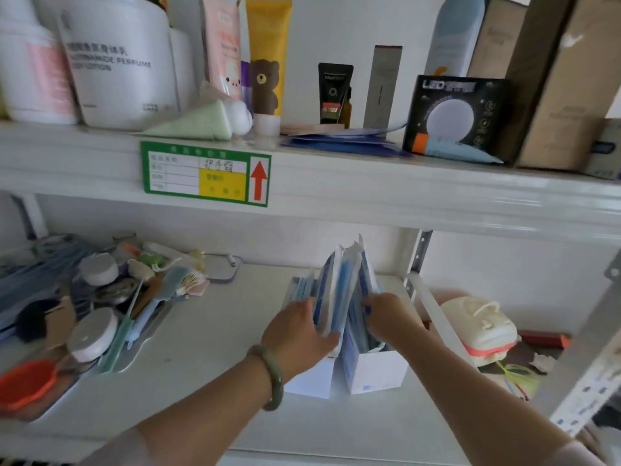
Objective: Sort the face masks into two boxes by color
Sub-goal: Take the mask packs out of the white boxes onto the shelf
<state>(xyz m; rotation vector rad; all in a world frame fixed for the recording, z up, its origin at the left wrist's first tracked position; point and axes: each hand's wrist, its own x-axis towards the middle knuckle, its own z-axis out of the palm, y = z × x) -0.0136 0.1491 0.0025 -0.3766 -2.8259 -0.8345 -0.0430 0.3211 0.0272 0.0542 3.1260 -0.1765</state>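
Observation:
Two white boxes stand side by side on the lower shelf: the left box (314, 378) and the right box (376, 369). A stack of wrapped blue and white face masks (341, 284) stands upright above them, fanned out at the top. My left hand (299, 331), with a green bangle on the wrist, grips the left side of the stack. My right hand (386, 312) pinches its right side. More blue masks (302, 287) show behind my left hand. How many masks lie inside each box is hidden.
A tray (134, 351) of brushes, round tins and small items fills the shelf's left side, with an orange lid (27, 381) in front. Loose blue masks (43, 264) lie far left. A cream pouch (480, 327) sits right of the metal upright (433, 307). Bottles, tubes and boxes crowd the upper shelf (336, 183).

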